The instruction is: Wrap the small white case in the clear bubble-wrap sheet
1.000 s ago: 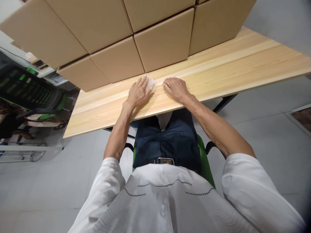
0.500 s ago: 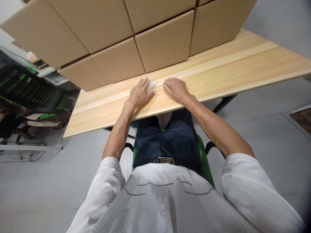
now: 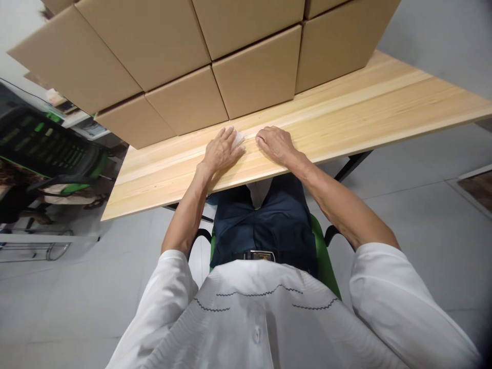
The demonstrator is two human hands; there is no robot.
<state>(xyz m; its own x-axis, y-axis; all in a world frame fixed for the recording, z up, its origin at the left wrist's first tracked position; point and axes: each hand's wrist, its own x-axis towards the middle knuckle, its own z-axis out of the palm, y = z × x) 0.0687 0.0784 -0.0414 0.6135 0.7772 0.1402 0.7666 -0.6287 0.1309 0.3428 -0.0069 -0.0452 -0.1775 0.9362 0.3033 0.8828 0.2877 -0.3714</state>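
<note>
My left hand (image 3: 222, 149) lies flat on the wooden tabletop (image 3: 338, 120), fingers stretched out and thumb apart. Between its thumb and forefinger shows a small, white, translucent piece (image 3: 238, 139), thin like tissue or film; part of it is hidden under the hand, and I cannot tell its kind. To the right, a short gap away, my right hand (image 3: 275, 145) rests on the wood with its fingers curled under into a loose fist. No object shows around it, though the underside of the fingers is hidden.
Stacked brown cardboard boxes (image 3: 257, 72) stand along the tabletop's far side, close beyond my hands. A green and black chair (image 3: 49, 143) is at the left, with part of another person beside it. The table's near edge runs just before my lap.
The view has tilted slightly, so the boxes and tabletop sit a little lower in the picture. Both hands keep practically the same place and pose on the wood.
</note>
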